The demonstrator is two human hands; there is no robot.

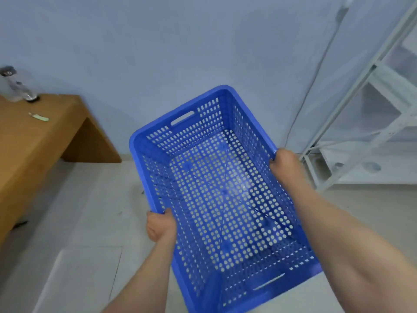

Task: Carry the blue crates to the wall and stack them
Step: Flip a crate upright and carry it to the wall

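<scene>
Both our hands grip one blue crate (216,188) by its long rims, left hand (160,225) near us, right hand (285,164) farther along, holding it above the floor (85,222), close to the wall (180,53).

blue crate (216,188) | left hand (160,225), right hand (286,164) grip rims | wall (158,53) ahead

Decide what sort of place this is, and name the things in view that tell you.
Probably a storeroom or plain back room: bare white metal shelving against a blank wall, a wooden table, and a perforated blue crate being carried.
</scene>
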